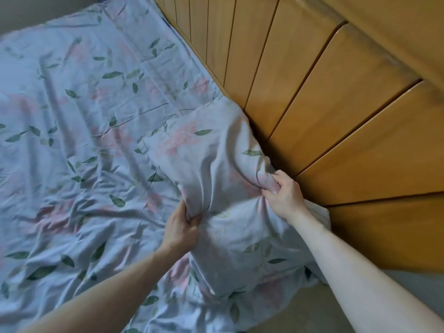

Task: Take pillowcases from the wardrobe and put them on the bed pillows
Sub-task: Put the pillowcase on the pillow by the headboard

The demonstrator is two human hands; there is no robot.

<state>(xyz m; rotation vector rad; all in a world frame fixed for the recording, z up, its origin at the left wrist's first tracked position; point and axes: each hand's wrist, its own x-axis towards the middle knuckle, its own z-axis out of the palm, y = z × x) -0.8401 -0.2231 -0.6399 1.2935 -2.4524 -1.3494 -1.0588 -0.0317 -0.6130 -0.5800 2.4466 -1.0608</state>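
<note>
A pillow in a pale blue pillowcase (211, 159) with pink flowers and green leaves lies at the head of the bed, against the wooden headboard. My left hand (182, 227) pinches a fold of the case on the pillow's near left side. My right hand (283, 193) is clenched on a bunched fold at the pillow's right edge, close to the headboard. The fabric puckers between the two grips. The pillow itself is hidden inside the case.
A rumpled sheet (72, 140) in the same floral print covers the bed to the left. The slatted wooden headboard (336, 104) runs along the right. A strip of beige floor (300, 316) shows at the bottom right.
</note>
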